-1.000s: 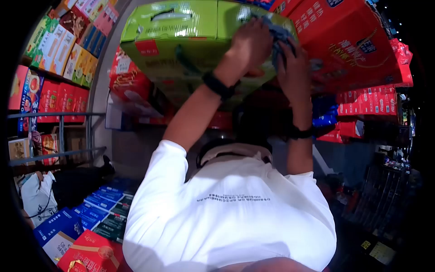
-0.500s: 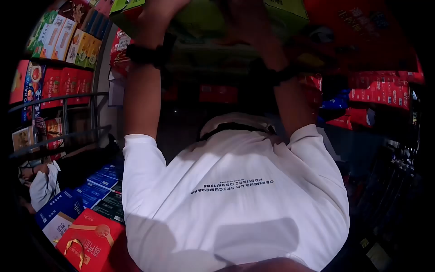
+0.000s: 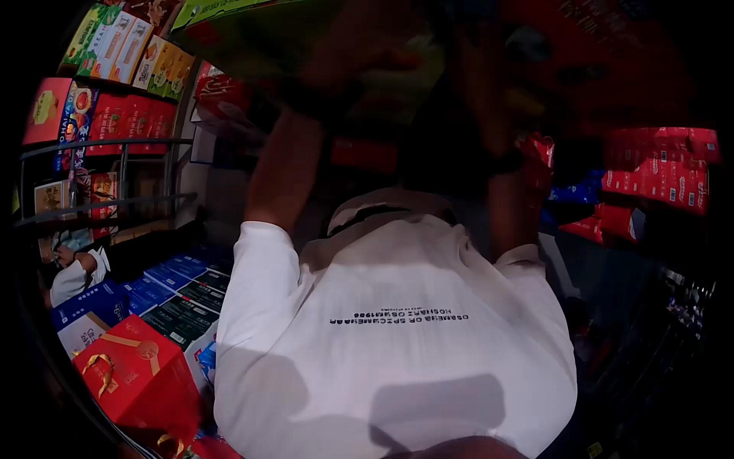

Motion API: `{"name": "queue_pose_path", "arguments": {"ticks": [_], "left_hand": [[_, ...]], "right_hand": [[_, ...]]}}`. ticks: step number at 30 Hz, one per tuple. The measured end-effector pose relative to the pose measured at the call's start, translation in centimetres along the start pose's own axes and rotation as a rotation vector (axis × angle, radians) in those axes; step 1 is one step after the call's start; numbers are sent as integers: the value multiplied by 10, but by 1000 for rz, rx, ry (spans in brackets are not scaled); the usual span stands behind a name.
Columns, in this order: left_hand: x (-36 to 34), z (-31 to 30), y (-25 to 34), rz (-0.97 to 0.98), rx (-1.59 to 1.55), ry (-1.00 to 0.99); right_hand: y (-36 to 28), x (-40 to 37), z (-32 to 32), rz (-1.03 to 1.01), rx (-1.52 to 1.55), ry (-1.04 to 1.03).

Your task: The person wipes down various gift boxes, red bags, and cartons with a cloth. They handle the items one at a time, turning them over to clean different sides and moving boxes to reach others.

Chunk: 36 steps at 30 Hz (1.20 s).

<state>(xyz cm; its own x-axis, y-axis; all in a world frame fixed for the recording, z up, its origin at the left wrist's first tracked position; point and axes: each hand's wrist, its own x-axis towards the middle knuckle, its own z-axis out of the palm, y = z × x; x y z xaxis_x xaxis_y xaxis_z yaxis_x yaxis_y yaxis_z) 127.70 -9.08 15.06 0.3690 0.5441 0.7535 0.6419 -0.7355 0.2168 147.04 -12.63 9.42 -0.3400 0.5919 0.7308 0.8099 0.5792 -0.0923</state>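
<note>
Left hand (image 3: 359, 57) and right hand (image 3: 485, 73) seem to be working overhead at the green box (image 3: 245, 34) (fingers too dark to tell). Shifting it likely needs steady support.

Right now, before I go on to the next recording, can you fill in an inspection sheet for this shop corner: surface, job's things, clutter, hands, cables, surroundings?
Surface: metal shelf rails on the left, with red boxes standing above them.
Job's things: green box overhead at the top of the view, mostly in shadow.
Clutter: blue boxes laid in rows low on the left; red gift box with a gold ribbon in front of them.
Hands: left hand and right hand both raised to the green box; too dark to tell the grip.
Cables: nothing seen.
Surroundings: red packs stacked on the right; another person's white sleeve low at the far left.
</note>
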Motion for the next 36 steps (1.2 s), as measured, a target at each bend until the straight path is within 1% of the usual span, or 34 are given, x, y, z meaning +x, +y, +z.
{"name": "queue_pose_path", "arguments": {"ticks": [1, 2, 3, 5, 6, 7, 9, 10, 12, 13, 15, 16, 18, 19, 20, 21, 22, 23, 24, 25, 26, 27, 28, 29, 30, 31, 32, 33, 34, 35, 36], "left_hand": [[-17, 7, 4, 4, 21, 8], [-34, 9, 14, 12, 44, 51], [-49, 13, 18, 24, 63, 91], [-87, 30, 20, -331, -179, -55], [-100, 38, 17, -378, -183, -15], [-124, 53, 15, -380, -162, 5], [-155, 83, -10, -640, -168, 21], [-160, 84, -9, -629, -152, 23], [-175, 89, 0, -718, -222, 29], [-184, 96, -2, -720, -224, 34], [-206, 115, -10, -808, -223, 26], [-220, 123, -15, -821, -225, 36], [-252, 134, -22, -802, -224, -32], [-263, 140, -31, -783, -224, -66], [-267, 149, -48, -787, -231, -66], [-272, 160, -66, -565, -129, 2], [-279, 167, -72, -344, -28, 70], [-259, 143, -60, -535, -210, 65], [-230, 108, -50, -724, -393, 57], [-222, 95, -56, -730, -405, 50], [-219, 86, -66, -712, -458, 122], [-220, 77, -73, -694, -510, 193], [-223, 65, -76, -704, -525, 176], [-228, 55, -81, -712, -433, 71], [-231, 46, -88, -707, -340, -32], [-240, 48, -100, -695, -357, -45], [-255, 57, -114, -667, -210, -110], [-270, 67, -128, -634, -66, -169], [-286, 73, -139, -625, -83, -176], [-304, 78, -147, -693, -73, -318], [-324, 84, -160, -758, -57, -455]], "right_hand": [[2, -10, 3, 34, 24, -27], [5, -21, 14, 286, 170, -181], [7, -28, 24, 282, 179, -162], [5, -48, 33, 7, 9, -183], [-2, -52, 36, 51, -12, -313], [-6, -65, 42, 26, -4, -301], [-13, -87, 76, -24, -25, -208], [-21, -96, 85, -26, -16, -191], [-36, -118, 97, 108, 110, -332], [-37, -124, 102, 103, 107, -335], [-39, -136, 108, 169, 117, -589], [-37, -146, 115, 157, 115, -600], [-35, -168, 126, 193, 323, -622], [-38, -164, 124, 191, 321, -628], [-39, -155, 118, 234, 302, -679], [-40, -153, 113, 279, 280, -737], [-37, -156, 122, 150, 286, -474], [-39, -146, 121, 155, 279, -490], [-45, -126, 114, 187, 327, -461], [-51, -105, 110, 222, 376, -426], [-56, -90, 107, 236, 371, -439], [-62, -76, 105, 165, 393, -339], [-68, -71, 106, 99, 412, -240], [-74, -73, 111, 122, 405, -247], [-79, -73, 116, 145, 373, -316], [-81, -70, 122, 165, 338, -381], [-81, -74, 134, 182, 321, -375], [-81, -86, 153, 136, 360, -469], [-82, -103, 169, 89, 403, -570], [-86, -120, 182, 102, 392, -576], [-91, -133, 197, 44, 320, -476]]}}
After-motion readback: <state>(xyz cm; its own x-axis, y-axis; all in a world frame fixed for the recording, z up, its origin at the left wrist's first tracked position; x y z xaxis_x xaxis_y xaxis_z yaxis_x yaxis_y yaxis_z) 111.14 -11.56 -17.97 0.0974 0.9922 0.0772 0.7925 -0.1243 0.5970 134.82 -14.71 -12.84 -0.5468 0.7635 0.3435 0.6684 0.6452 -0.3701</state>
